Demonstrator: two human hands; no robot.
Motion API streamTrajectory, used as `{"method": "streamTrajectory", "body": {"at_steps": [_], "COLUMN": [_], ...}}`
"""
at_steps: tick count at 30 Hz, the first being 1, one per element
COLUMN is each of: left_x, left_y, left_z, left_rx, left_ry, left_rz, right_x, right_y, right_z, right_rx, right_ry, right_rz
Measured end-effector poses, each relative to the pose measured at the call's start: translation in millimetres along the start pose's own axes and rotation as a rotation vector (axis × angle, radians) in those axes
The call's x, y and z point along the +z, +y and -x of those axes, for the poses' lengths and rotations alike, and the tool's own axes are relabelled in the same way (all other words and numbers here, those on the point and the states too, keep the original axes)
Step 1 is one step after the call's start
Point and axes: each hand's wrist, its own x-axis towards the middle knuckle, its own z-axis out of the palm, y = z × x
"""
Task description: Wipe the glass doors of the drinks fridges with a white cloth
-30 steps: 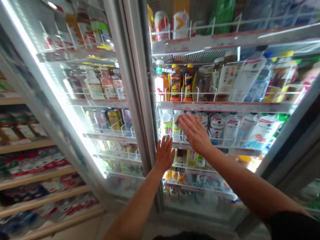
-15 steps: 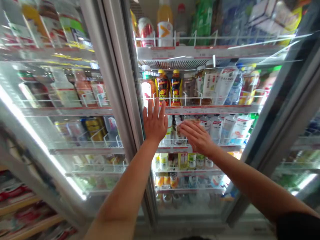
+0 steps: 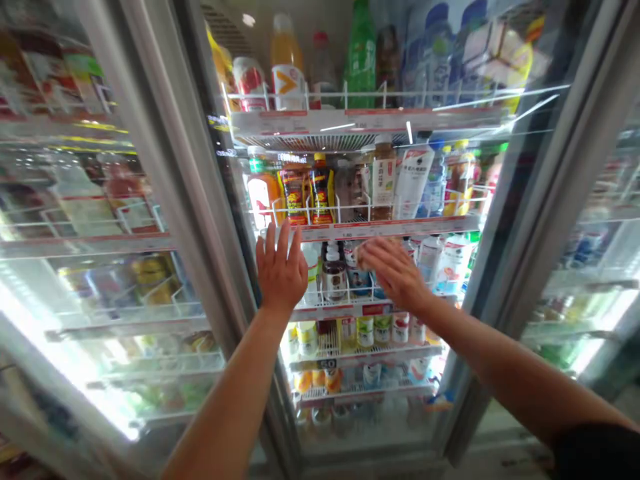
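Observation:
My left hand [image 3: 283, 270] is raised flat at the glass door of a drinks fridge, fingers stretched upward and slightly apart, holding nothing. My right hand [image 3: 397, 273] is at the same glass, to the right, its fingers closed together and bent leftward. Something small and pale shows at its fingertips; I cannot make out what it is. Behind the glass between my hands stand a dark-labelled bottle [image 3: 335, 279] and other drinks. Two black-and-yellow bottles with yellow caps, one of them this bottle [image 3: 321, 190], stand on the shelf above my left hand.
A metal door frame [image 3: 173, 133] runs down left of my left hand, and another frame [image 3: 540, 220] stands on the right. The top shelf holds a green bottle [image 3: 361, 60] and an orange juice bottle [image 3: 287, 67]. Lower shelves hold small cups [image 3: 365, 331].
The view has shifted, so the fridge sits further left and slightly lower in the picture. My left hand appears lower against the shelves; my right hand stays bent at the glass.

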Motion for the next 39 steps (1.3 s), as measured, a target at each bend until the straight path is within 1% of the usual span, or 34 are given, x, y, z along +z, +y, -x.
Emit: {"method": "streamTrajectory", "body": {"at_steps": [2, 4, 5, 6, 7, 8, 10, 11, 12, 13, 16, 18, 19, 21, 22, 23, 24, 25, 26, 27, 28, 31, 32, 33, 34, 36, 38, 39], "left_x": [3, 8, 11, 13, 16, 19, 24, 27, 30, 34, 45, 54, 58, 64, 66, 68, 68, 68, 67, 66, 65, 61, 60, 59, 58, 55, 50, 47], "left_y": [14, 32, 42, 52, 63, 73, 93, 102, 112, 121, 150, 172, 183, 204, 213, 220, 227, 231, 234, 236, 238, 241, 242, 244, 245, 246, 243, 240], "left_z": [-3, -5, -4, -2, 1, 5, 14, 18, 21, 23, 26, 29, 32, 42, 48, 54, 61, 66, 71, 76, 80, 91, 95, 99, 104, 114, 121, 124], "left_rx": [0.019, 0.001, -0.017, -0.032, -0.041, -0.038, -0.006, 0.013, 0.025, 0.028, 0.020, 0.027, 0.026, 0.001, -0.013, -0.020, -0.016, -0.004, 0.013, 0.028, 0.038, 0.039, 0.038, 0.038, 0.038, 0.041, 0.060, 0.071], "left_ry": [0.002, 0.021, 0.033, 0.040, 0.041, 0.035, 0.011, -0.002, -0.012, -0.016, -0.020, -0.037, -0.046, -0.067, -0.079, -0.097, -0.116, -0.138, -0.157, -0.177, -0.194, -0.237, -0.246, -0.252, -0.258, -0.275, -0.309, -0.330], "left_rz": [0.020, 0.028, 0.028, 0.028, 0.029, 0.032, 0.038, 0.040, 0.041, 0.039, 0.041, 0.060, 0.071, 0.085, 0.087, 0.087, 0.085, 0.083, 0.080, 0.077, 0.070, 0.037, 0.024, 0.012, 0.003, -0.011, -0.020, -0.026], "right_x": [-19, -33, -36, -36, -34, -32, -28, -30, -35, -42, -70, -81, -81, -73, -68, -64, -61, -62, -65, -70, -76, -89, -88, -85, -79, -63, -48, -44], "right_y": [28, 51, 56, 56, 52, 47, 37, 37, 42, 51, 93, 111, 112, 100, 91, 82, 76, 74, 77, 84, 94, 125, 128, 126, 119, 95, 73, 67], "right_z": [-8, -10, -4, 6, 19, 34, 61, 69, 74, 74, 67, 76, 87, 122, 143, 161, 175, 184, 186, 182, 172, 137, 131, 129, 133, 150, 169, 173], "right_rx": [0.139, 0.255, 0.291, 0.301, 0.285, 0.237, 0.042, 0.004, 0.003, 0.047, 0.249, 0.299, 0.301, 0.245, 0.174, 0.045, -0.066, -0.116, -0.129, -0.090, -0.014, 0.217, 0.264, 0.290, 0.290, 0.202, -0.004, -0.069], "right_ry": [0.156, 0.311, 0.358, 0.376, 0.352, 0.300, 0.049, -0.013, -0.032, 0.007, 0.254, 0.331, 0.319, 0.215, 0.099, -0.015, -0.133, -0.188, -0.204, -0.172, -0.099, 0.172, 0.232, 0.261, 0.256, 0.146, -0.043, -0.098], "right_rz": [0.032, 0.056, 0.058, 0.049, 0.031, 0.010, -0.041, -0.048, -0.046, -0.034, 0.014, 0.026, 0.025, 0.007, -0.023, -0.066, -0.101, -0.121, -0.127, -0.115, -0.091, -0.005, 0.007, 0.010, 0.005, -0.024, -0.084, -0.105]}}
